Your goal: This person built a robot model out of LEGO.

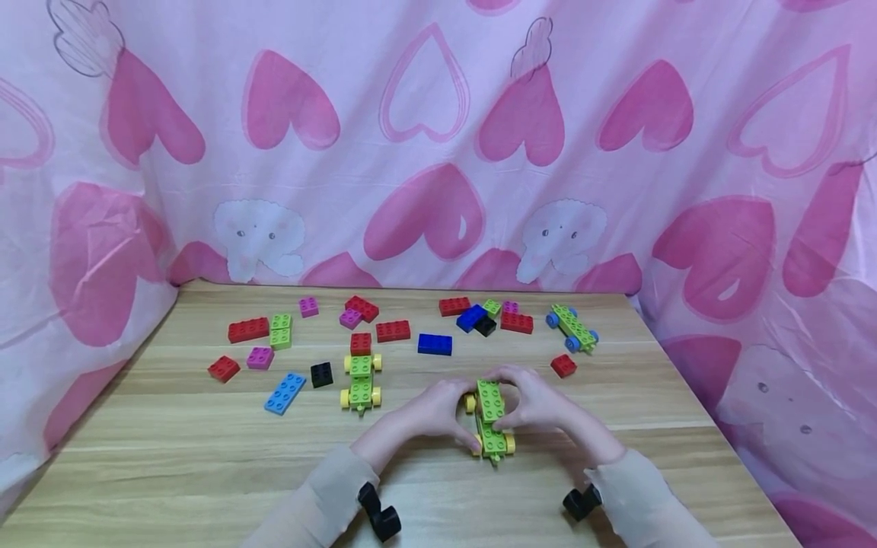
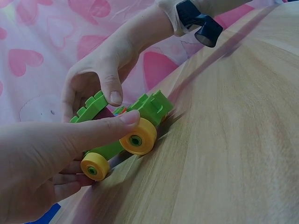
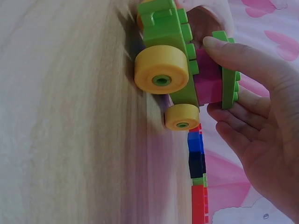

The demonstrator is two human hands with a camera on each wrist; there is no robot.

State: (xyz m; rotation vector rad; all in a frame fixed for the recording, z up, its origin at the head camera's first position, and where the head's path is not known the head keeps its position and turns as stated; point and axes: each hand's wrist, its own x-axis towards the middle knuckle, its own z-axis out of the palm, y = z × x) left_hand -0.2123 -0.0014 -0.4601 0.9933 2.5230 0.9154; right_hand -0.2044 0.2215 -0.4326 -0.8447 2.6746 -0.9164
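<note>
On the near middle of the wooden table [image 1: 617,487] stands a green toy car with yellow wheels [image 1: 492,426], and both hands are around it. The left hand [image 1: 435,411] holds the car from its left side; in the left wrist view its thumb [image 2: 100,130] lies along the top of the chassis, just above a yellow wheel [image 2: 138,136], and the other fingers curl below. The right hand [image 1: 541,403] grasps the car from the right side. In the right wrist view its thumb [image 3: 233,56] presses on a green plate [image 3: 229,70] that sits on a magenta brick [image 3: 209,79], and this brick sits on the green chassis. The other fingers of this hand are curved under the plate. The wheels touch the table.

Farther on the table, to the left, there is a second green car with yellow wheels [image 1: 361,380] that carries a red brick [image 1: 360,343] at its far end. Near it lie a black brick [image 1: 321,374] and a light blue flat plate [image 1: 285,393]. At the far right stands a green car with blue wheels [image 1: 572,328], and a small red brick [image 1: 563,365] lies just beside the right hand. A dark blue brick [image 1: 435,344] lies in the middle, and more red, magenta and green bricks are scattered along the far side. A pink cloth with hearts [image 1: 438,137] hangs behind the table and at both sides of it.
</note>
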